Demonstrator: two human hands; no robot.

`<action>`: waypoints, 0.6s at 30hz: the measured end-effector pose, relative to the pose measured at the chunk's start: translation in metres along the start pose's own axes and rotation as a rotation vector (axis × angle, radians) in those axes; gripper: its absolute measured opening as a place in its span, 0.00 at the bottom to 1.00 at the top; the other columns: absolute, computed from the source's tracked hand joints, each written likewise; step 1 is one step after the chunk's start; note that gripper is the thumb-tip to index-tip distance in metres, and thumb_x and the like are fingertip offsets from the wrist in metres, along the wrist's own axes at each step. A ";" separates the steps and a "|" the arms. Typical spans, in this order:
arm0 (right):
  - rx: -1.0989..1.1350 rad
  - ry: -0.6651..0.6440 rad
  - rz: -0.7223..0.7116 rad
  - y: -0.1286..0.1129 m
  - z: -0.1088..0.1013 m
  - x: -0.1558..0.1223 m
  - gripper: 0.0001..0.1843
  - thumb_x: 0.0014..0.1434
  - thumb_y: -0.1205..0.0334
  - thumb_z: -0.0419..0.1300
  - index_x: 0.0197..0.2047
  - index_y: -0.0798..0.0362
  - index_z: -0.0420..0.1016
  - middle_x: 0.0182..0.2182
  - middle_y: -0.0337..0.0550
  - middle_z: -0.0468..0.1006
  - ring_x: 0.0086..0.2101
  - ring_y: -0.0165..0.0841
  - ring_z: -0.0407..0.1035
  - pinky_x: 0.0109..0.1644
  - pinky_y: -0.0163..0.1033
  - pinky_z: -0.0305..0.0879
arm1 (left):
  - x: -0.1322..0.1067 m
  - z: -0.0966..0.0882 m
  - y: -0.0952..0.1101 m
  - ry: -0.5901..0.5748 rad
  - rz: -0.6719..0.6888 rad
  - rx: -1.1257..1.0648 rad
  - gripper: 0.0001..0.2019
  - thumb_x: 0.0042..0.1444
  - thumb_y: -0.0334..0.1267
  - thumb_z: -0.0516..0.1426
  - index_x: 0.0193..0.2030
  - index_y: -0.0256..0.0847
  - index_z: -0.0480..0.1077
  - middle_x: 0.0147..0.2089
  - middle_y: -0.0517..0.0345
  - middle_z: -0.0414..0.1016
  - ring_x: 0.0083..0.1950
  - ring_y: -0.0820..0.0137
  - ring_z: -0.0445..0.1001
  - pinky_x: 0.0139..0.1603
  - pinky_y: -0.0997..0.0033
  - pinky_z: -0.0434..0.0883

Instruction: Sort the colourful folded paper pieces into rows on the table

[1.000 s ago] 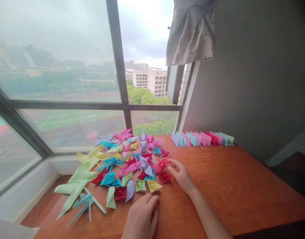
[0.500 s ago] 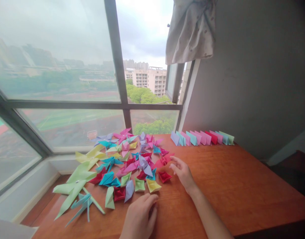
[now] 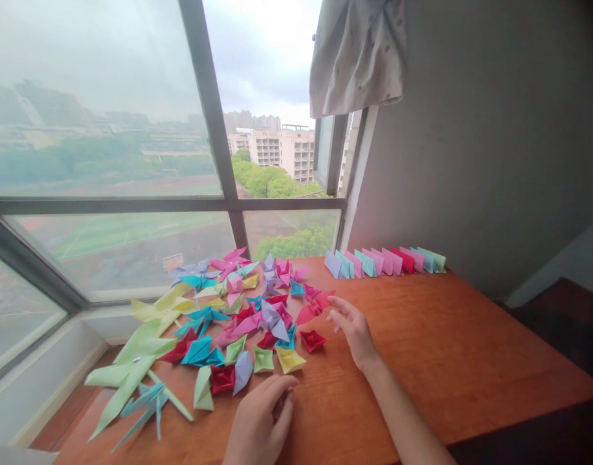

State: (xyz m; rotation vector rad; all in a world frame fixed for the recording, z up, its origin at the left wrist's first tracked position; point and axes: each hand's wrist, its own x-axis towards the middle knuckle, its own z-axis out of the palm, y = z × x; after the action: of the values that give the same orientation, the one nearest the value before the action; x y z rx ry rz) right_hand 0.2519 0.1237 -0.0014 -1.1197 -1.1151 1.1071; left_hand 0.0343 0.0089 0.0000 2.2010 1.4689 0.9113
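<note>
Right hand [image 3: 354, 329]: lower center-right of frame; fingers parted by a narrow gap beside the red paper crane [image 3: 312, 309] at lower center; contact indeterminable. Left hand [image 3: 262, 413]: bottom center, fingers curled, near the yellow paper boat [image 3: 290, 361]; contents indeterminable. Surface [image 3: 413, 329] carries upright folded papers [image 3: 384, 262] at center-right.

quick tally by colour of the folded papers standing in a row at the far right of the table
Lavender paper: 1
Light blue papers: 3
Pink papers: 5
Red paper: 1
Pale green paper: 1
Total: 11, as far as their overlaps let me count
</note>
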 end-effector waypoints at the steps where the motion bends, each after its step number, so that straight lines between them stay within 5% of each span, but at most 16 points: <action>1: 0.007 0.000 0.004 -0.001 0.000 0.000 0.26 0.52 0.53 0.62 0.52 0.57 0.74 0.41 0.51 0.80 0.34 0.35 0.73 0.27 0.34 0.64 | 0.000 0.000 0.000 -0.002 -0.004 -0.002 0.10 0.61 0.32 0.51 0.44 0.45 0.73 0.40 0.55 0.80 0.38 0.68 0.79 0.42 0.73 0.75; 9: 0.066 -0.032 0.046 -0.002 -0.001 -0.001 0.26 0.50 0.53 0.63 0.52 0.54 0.76 0.48 0.51 0.78 0.35 0.34 0.74 0.29 0.34 0.64 | -0.002 0.003 -0.001 0.048 -0.053 -0.085 0.09 0.62 0.34 0.53 0.43 0.44 0.74 0.41 0.55 0.80 0.40 0.66 0.78 0.43 0.72 0.74; 14: 0.153 -0.260 0.122 -0.008 0.000 -0.009 0.21 0.51 0.51 0.65 0.45 0.55 0.80 0.35 0.47 0.81 0.32 0.32 0.72 0.32 0.34 0.65 | 0.004 -0.009 0.009 0.093 -0.141 -0.263 0.11 0.64 0.42 0.53 0.43 0.42 0.75 0.35 0.55 0.78 0.35 0.67 0.76 0.36 0.75 0.72; 18: 0.150 -0.477 0.138 -0.016 0.005 -0.019 0.20 0.52 0.51 0.66 0.44 0.55 0.80 0.38 0.48 0.81 0.34 0.34 0.73 0.35 0.36 0.67 | 0.008 -0.017 0.014 0.082 -0.197 -0.415 0.18 0.66 0.48 0.49 0.40 0.38 0.76 0.29 0.56 0.74 0.32 0.67 0.72 0.33 0.75 0.69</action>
State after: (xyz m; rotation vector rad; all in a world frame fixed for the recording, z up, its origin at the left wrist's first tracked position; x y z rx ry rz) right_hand 0.2465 0.1039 0.0129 -0.8437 -1.3051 1.5939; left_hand 0.0350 0.0091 0.0231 1.7097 1.3559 1.1303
